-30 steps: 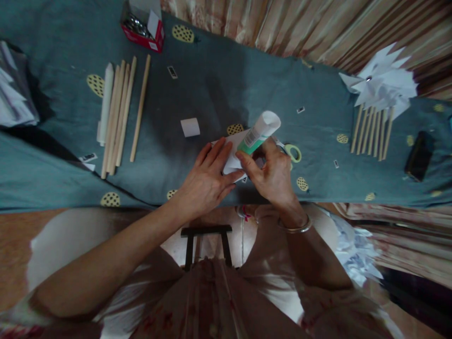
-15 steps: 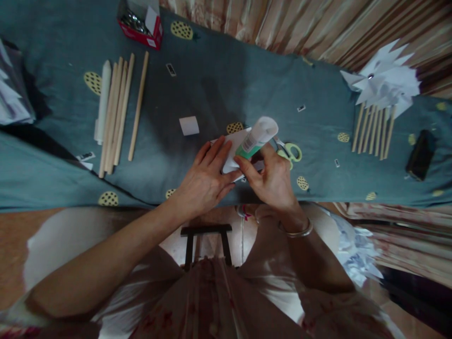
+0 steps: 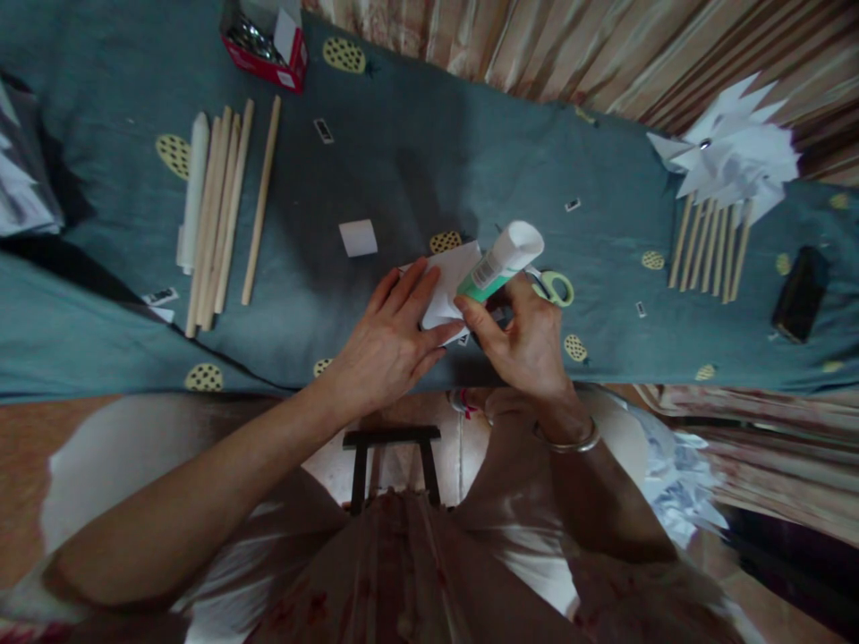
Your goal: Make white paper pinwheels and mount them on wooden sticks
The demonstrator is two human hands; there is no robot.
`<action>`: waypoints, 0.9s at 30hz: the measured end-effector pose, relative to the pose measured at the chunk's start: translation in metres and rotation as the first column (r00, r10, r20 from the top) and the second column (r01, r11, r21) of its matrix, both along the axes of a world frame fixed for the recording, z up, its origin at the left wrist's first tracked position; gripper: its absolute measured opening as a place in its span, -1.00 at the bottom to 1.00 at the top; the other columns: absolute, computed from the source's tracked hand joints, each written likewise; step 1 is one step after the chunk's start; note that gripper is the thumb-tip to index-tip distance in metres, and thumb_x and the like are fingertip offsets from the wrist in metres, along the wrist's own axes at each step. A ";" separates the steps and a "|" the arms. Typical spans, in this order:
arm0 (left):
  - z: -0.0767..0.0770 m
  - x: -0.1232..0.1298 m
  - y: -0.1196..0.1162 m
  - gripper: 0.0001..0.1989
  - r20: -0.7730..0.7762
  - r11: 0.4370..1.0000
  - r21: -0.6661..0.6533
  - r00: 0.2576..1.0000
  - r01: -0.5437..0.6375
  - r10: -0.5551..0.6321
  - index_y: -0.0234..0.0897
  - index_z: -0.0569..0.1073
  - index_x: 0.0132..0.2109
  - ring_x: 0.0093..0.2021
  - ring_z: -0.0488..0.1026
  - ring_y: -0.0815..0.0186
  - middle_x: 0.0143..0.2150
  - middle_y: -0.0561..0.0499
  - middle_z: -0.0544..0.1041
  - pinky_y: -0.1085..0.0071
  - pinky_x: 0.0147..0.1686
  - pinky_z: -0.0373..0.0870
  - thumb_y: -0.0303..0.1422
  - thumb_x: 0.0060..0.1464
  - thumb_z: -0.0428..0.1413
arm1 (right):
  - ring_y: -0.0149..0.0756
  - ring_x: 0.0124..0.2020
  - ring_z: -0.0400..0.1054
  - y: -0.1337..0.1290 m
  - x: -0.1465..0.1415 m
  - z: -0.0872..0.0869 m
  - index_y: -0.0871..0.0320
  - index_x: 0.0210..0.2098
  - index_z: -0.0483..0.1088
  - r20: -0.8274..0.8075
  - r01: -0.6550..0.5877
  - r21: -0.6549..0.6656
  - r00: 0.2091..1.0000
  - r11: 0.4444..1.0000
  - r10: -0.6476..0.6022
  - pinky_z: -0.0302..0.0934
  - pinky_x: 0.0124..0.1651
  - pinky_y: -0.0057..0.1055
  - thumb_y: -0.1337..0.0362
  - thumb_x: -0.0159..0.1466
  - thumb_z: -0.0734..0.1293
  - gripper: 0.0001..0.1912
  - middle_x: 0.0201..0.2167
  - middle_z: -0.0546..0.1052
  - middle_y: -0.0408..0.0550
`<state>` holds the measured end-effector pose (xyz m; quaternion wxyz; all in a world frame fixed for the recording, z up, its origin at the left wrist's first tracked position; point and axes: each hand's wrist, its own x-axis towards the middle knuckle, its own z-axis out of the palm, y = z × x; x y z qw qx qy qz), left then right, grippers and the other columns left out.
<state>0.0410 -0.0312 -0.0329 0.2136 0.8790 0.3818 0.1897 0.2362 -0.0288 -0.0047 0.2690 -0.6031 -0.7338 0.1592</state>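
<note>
My left hand [image 3: 389,335] lies flat with its fingers stretched over a piece of white paper [image 3: 456,271], pressing it to the cloth. Fingers closed, my right hand [image 3: 523,335] grips a white glue stick [image 3: 502,261] with a green label. The glue stick is tilted, its wide white end up and to the right; its lower end is hidden by the hand near the paper's right edge. Green-handled scissors [image 3: 558,287] lie just beyond my right hand, partly covered by it. A small white paper piece [image 3: 358,238] rests to the left of the sheet.
Several wooden sticks [image 3: 218,224] lie at the left, below a red box [image 3: 268,64] of shiny metal pieces. White paper pinwheels [image 3: 735,161] on sticks lie at the right, near a dark case [image 3: 800,295]. Papers [image 3: 27,179] are stacked at the far left.
My right hand has shifted slightly right with the glue stick, covering more of the scissors. The left hand and paper have stayed in place.
</note>
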 end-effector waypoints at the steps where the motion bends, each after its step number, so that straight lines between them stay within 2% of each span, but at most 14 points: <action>1: 0.000 0.000 0.000 -0.67 -0.001 1.000 0.005 1.000 0.000 0.000 -0.09 0.50 0.12 0.46 -0.03 -0.10 0.46 -0.09 0.12 -0.19 0.36 -0.02 -0.31 0.22 0.14 | -0.30 -0.43 0.38 0.000 0.000 0.000 0.07 -0.33 0.29 0.003 0.004 0.001 1.000 1.000 -0.004 0.31 -0.29 -0.34 0.01 0.32 0.31 -0.72 -0.47 0.47 -0.17; 15: 0.000 0.001 0.000 -0.67 -0.007 1.000 0.009 1.000 0.011 -0.011 -0.11 0.49 0.14 0.45 -0.04 -0.11 0.42 -0.13 0.18 -0.22 0.33 0.02 -0.29 0.25 0.09 | -0.23 -0.40 0.38 0.009 0.000 -0.002 0.06 -0.31 0.30 -0.038 0.051 -0.048 0.998 0.998 -0.053 0.29 -0.24 -0.24 0.00 0.30 0.32 -0.73 -0.47 0.46 -0.15; 23: 0.000 0.003 -0.001 -0.69 0.018 1.000 -0.025 1.000 -0.010 0.010 -0.13 0.51 0.11 0.46 -0.06 -0.13 0.46 -0.14 0.11 -0.21 0.36 -0.06 -0.33 0.24 0.12 | -0.29 -0.47 0.35 0.013 -0.004 0.001 0.04 -0.37 0.26 -0.068 0.051 -0.021 0.996 0.999 -0.052 0.26 -0.34 -0.31 0.06 0.28 0.34 -0.75 -0.50 0.45 -0.18; 27: -0.001 0.002 -0.001 -0.67 0.004 1.000 -0.010 1.000 -0.001 0.001 -0.12 0.49 0.14 0.46 -0.06 -0.12 0.46 -0.13 0.12 -0.23 0.35 -0.03 -0.31 0.25 0.10 | -0.29 -0.47 0.36 0.013 -0.007 0.000 0.05 -0.38 0.25 -0.072 0.057 -0.018 0.996 0.998 -0.058 0.27 -0.33 -0.31 0.03 0.28 0.34 -0.72 -0.51 0.43 -0.20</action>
